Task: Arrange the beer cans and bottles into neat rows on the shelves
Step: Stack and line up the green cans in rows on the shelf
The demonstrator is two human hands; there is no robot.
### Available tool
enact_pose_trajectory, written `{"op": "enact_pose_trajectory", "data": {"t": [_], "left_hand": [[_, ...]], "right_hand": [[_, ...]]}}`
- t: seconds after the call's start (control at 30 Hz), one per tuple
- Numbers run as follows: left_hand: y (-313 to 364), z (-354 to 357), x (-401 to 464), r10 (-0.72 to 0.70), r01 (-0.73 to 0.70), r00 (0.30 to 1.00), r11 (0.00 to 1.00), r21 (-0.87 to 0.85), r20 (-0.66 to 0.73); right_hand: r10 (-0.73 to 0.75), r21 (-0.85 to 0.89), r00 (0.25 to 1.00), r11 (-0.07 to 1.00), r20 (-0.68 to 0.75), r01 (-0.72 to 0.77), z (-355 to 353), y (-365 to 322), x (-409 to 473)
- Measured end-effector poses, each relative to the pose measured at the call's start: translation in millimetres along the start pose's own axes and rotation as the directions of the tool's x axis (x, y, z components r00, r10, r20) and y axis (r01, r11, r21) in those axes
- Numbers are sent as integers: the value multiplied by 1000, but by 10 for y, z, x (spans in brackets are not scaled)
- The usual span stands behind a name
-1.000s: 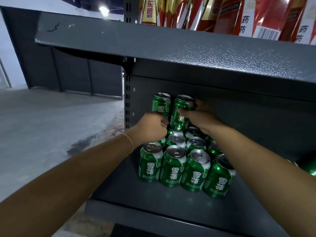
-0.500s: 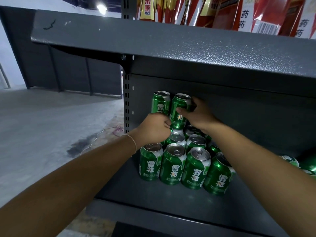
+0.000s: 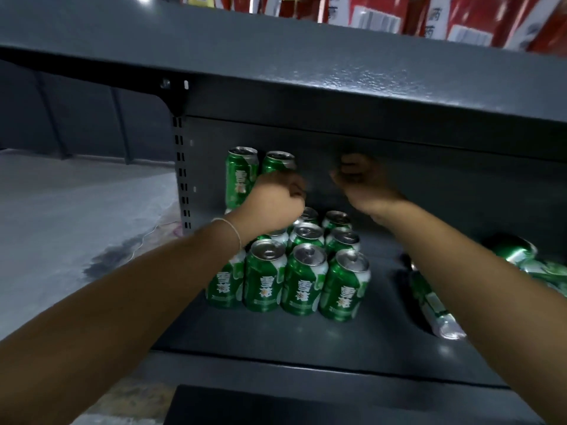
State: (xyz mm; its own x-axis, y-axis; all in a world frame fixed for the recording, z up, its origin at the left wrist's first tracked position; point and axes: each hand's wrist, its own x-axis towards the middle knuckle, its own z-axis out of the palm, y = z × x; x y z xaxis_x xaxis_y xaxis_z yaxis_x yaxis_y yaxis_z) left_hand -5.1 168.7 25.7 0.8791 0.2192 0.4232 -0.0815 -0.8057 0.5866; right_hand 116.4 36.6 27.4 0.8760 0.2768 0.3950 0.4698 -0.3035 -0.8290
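Green beer cans stand packed in rows on the grey shelf [image 3: 306, 342], the front row [image 3: 303, 279] several wide. Two more cans are stacked on top at the back: the left one [image 3: 241, 173] and the right one [image 3: 277, 162]. My left hand [image 3: 273, 200] is curled against the lower part of the right stacked can and seems to grip it; its fingers are hidden. My right hand [image 3: 365, 182] hovers beside that can, apart from it, fingers loosely curled and holding nothing.
Loose cans lie on their sides at the right of the shelf [image 3: 432, 302], more at the far right [image 3: 515, 250]. The upper shelf [image 3: 306, 56] hangs low overhead with red boxes [image 3: 383, 13] on it. The slotted upright [image 3: 181, 179] bounds the left; concrete floor [image 3: 76, 210] beyond.
My right hand has let go of the right stacked can and moved away to the right. My left hand has shifted up onto that can. The view has moved closer and to the right.
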Motion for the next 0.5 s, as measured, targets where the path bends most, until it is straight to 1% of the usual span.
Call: {"op": "enact_pose_trajectory", "data": {"t": [0.13,0.2,0.27,0.3,0.33,0.4,0.43,0.5], "left_hand": [[431,337,150,6,-6,1000,1000,16,17],[576,504,205,3,-4,1000,1000,27,29],[779,713,255,5,-5,997,1000,7,79],[882,806,265,3,-3,994,1000,2,113],[981,898,265,-5,4,989,1000,6,149],[1121,1091,237,-38,34,972,999,19,233],[1169,1196,213,-59,55,961,998,20,272],[1249,1386,149,-124,131,936,991,0,330]], "right_hand": [[36,-44,999,998,-39,-37,-621,248,54],[38,-103,999,994,-31,-41,-888,370,42],[74,-117,997,990,-3,-73,-1197,513,-19],[90,-148,996,985,28,-85,-1332,584,-57],[103,-219,991,972,80,-83,-1446,652,-94],[145,-462,966,886,214,-31,-1618,787,-157],[179,-536,946,844,272,-6,-1670,852,-192],[270,-573,883,820,384,-1,-1742,979,-269]]}}
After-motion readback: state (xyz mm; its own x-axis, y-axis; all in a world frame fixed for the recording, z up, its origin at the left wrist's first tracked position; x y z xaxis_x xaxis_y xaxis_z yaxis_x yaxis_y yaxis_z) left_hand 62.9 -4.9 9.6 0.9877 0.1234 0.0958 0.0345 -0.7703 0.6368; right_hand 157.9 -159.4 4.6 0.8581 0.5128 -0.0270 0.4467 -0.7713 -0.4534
